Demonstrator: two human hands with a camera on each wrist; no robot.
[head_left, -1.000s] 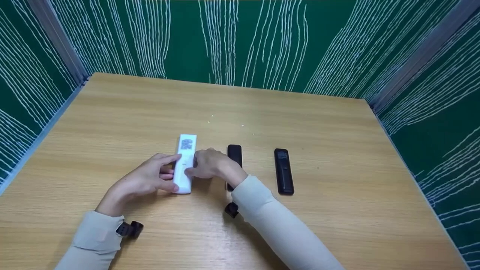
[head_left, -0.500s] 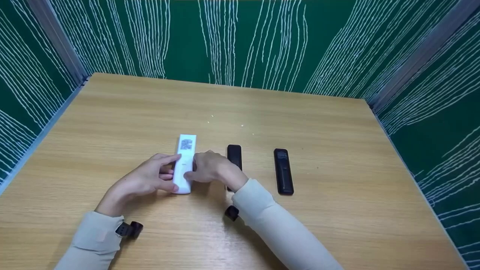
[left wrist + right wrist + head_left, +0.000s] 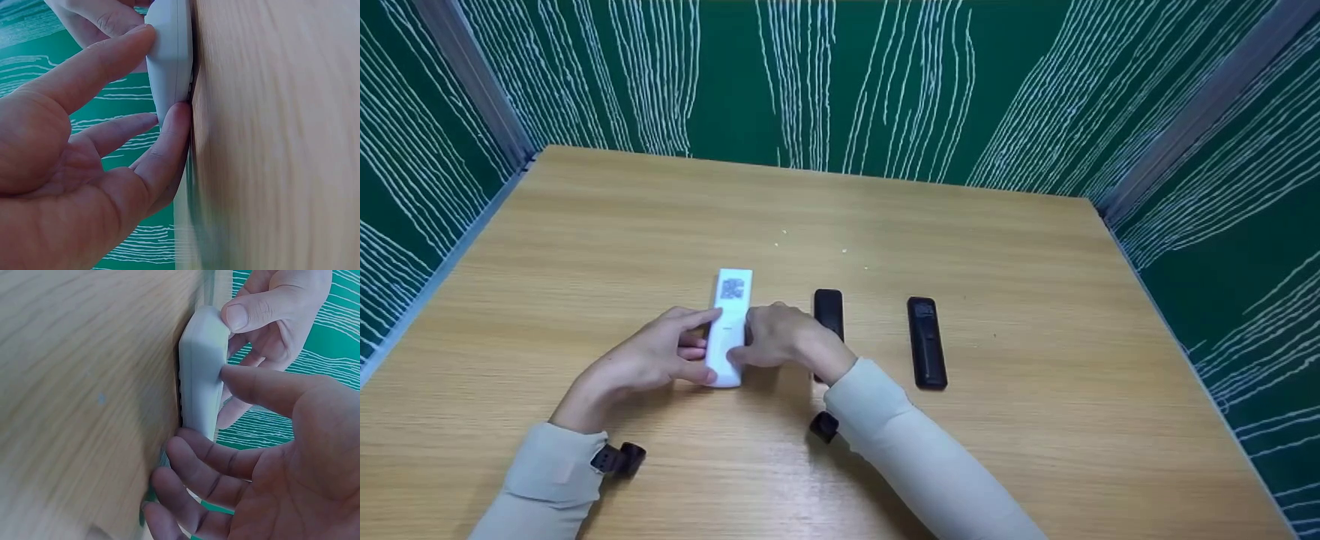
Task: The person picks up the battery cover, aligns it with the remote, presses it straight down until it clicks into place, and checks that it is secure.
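Note:
A white remote control (image 3: 726,337) lies lengthwise on the wooden table, its plain back with a printed code patch facing up. Small bumps along its underside show in the right wrist view, on the side facing the table. My left hand (image 3: 660,352) grips its left edge, thumb near the close end and index finger higher up. From the right, my right hand (image 3: 781,334) holds the opposite edge, with the thumb over the back. In the right wrist view the right fingers (image 3: 197,481) curl beside the remote's lower end, close to the tabletop.
One black remote control (image 3: 829,309) lies partly hidden under my right wrist. Another black remote control (image 3: 928,345) lies farther right. Tiny white specks dot the table (image 3: 840,214) beyond the hands. Green walls (image 3: 727,90) with white lines border the table.
My right thumb has slid slightly toward the near end of the white remote control. The left hand and all the remotes have stayed in place.

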